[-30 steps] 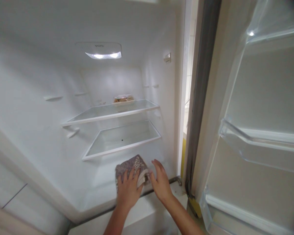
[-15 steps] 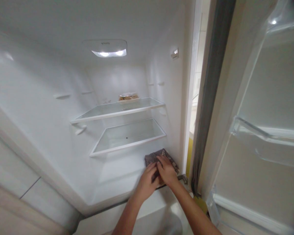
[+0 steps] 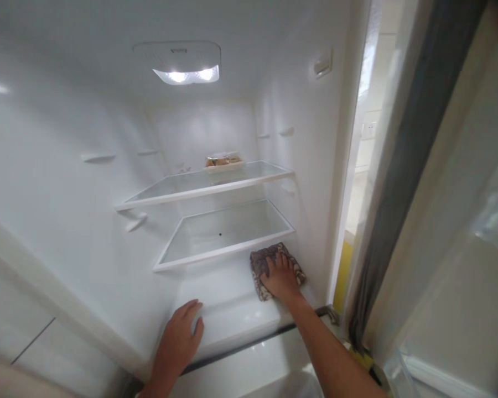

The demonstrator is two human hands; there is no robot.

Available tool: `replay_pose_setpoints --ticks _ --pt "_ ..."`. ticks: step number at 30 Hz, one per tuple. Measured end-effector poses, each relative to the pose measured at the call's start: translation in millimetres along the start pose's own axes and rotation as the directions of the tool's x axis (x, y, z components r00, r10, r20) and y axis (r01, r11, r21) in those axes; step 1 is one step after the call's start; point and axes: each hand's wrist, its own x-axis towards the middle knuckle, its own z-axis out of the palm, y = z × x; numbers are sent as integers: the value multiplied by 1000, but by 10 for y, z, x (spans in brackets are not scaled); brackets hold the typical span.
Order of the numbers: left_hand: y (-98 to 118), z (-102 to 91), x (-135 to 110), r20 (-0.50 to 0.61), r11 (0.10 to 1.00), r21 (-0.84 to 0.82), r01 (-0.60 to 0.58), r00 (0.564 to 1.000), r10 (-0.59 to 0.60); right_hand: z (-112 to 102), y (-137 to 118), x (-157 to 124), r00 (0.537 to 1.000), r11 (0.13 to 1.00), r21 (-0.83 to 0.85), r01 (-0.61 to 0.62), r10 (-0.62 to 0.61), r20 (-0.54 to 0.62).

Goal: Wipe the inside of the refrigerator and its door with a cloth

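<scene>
Our left hand [image 3: 178, 337] had left the cloth [image 3: 260, 262], where both our hands lay together half a second before, and was now well off to the left; the cloth itself had shifted a little inward from the front edge. At the far left we saw the white side wall [image 3: 58, 188] of the refrigerator with its small ledges [image 3: 98, 158]. Near that wall our left hand hung over the compartment floor [image 3: 216, 309], fingers loosely bent, thumb apart, nothing in it; we could not tell whether it touched the surface. Above, the lamp [image 3: 186, 74] was lit. Across the middle ran the upper glass shelf [image 3: 182, 181], bearing a tray of food [image 3: 224, 161] toward the back, and below it the lower glass shelf [image 3: 232, 232]. Farther right, the folded, patterned cloth lay on the floor near the right wall [image 3: 315, 193], and our right hand [image 3: 280, 276] rested palm down on it, fingers spread across the top rather than closed around it. Beyond stood the open door [image 3: 452, 287] with its dark gasket [image 3: 423, 121], something yellow [image 3: 342, 273] showing through the gap.
</scene>
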Motion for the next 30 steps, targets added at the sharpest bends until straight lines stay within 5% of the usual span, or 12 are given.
replay_pose_setpoints --ticks 10,15,21,30 --pt "-35 42 110 158 999 -32 38 987 -33 385 -44 1279 990 990 58 129 -125 -57" --pt "-2 44 135 166 985 -67 162 975 -149 457 -68 1549 991 989 94 114 -106 -86" --pt "55 -50 189 178 975 -87 204 966 -187 314 -167 1169 988 990 95 101 -88 -131" --pt "87 -145 202 154 986 -80 144 979 -130 -47 -256 -10 992 994 -67 -87 81 -93"
